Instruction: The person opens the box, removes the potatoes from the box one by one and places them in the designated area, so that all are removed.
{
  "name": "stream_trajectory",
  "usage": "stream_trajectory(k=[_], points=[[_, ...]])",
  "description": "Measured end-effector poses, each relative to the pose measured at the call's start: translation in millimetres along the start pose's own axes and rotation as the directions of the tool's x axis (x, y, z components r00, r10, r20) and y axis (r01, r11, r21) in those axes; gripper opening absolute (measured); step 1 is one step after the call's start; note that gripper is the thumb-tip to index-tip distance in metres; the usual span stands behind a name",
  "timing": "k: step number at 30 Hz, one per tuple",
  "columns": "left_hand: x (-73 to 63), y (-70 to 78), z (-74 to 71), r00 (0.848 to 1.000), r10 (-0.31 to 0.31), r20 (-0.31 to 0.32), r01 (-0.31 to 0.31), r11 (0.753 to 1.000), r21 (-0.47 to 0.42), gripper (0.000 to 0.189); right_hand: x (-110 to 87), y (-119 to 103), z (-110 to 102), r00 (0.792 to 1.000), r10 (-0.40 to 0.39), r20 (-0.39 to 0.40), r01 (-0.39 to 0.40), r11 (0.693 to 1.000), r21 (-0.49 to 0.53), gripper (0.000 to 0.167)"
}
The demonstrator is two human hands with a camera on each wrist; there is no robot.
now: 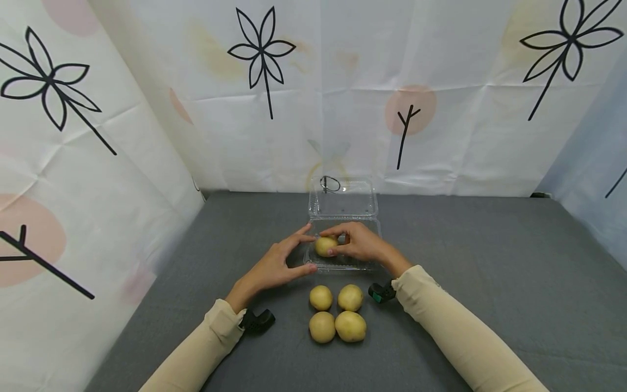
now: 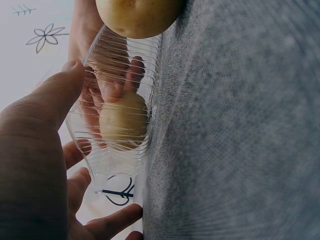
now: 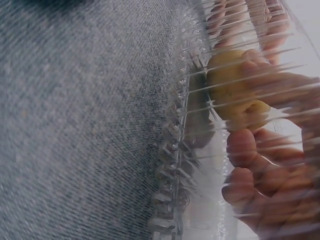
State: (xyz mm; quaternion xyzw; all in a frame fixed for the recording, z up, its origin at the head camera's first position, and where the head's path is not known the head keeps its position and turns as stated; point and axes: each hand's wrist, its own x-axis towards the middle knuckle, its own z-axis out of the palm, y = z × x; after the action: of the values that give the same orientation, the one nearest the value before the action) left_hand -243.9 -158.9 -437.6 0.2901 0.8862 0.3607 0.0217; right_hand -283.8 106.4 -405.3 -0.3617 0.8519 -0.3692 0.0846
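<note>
A clear plastic clamshell container point(image 1: 343, 265) lies with its lid tipped back. Inside its left part, a yellow potato point(image 1: 324, 246) is held between the thumb and fingers of my right hand point(image 1: 360, 242). The right wrist view shows that potato point(image 3: 227, 82) through the ribbed clear wall. My left hand point(image 1: 276, 265) is at the container's left side, fingers spread and fairly straight, the thumb point(image 2: 72, 82) by the near rim. Several more potatoes stand in two rows in front of the container, among them a near-right potato point(image 1: 350, 326) and a far-left potato point(image 1: 320, 298).
A grey cloth point(image 1: 470, 261) covers the table. Behind the container hangs a white printed curtain point(image 1: 441, 141), close to the raised lid point(image 1: 343, 198). Black wrist devices sit on both sleeves, one point(image 1: 257, 321) left of the potatoes.
</note>
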Motion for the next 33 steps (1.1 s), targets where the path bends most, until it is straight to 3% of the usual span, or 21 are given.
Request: stream_trajectory(k=[16, 26, 33], points=[[0.2, 3.3, -0.5, 1.0, 0.005, 0.007, -0.004, 1.0, -0.015, 0.066, -1.7, -2.1, -1.3, 1.0, -0.009, -0.024, 0.009, 1.0, 0.0, 0.04], [0.0, 3.3, -0.2, 1.0, -0.01, 0.008, 0.01, 1.0, -0.004, 0.063, -0.7, -3.3, -0.9, 0.997, 0.031, 0.071, -0.032, 0.999, 0.013, 0.048], [0.3, 3.4, -0.5, 1.0, -0.01, 0.006, 0.01, 1.0, -0.003, 0.061, 0.1, -0.6, 0.1, 0.999, 0.012, 0.052, -0.012, 1.0, 0.0, 0.046]])
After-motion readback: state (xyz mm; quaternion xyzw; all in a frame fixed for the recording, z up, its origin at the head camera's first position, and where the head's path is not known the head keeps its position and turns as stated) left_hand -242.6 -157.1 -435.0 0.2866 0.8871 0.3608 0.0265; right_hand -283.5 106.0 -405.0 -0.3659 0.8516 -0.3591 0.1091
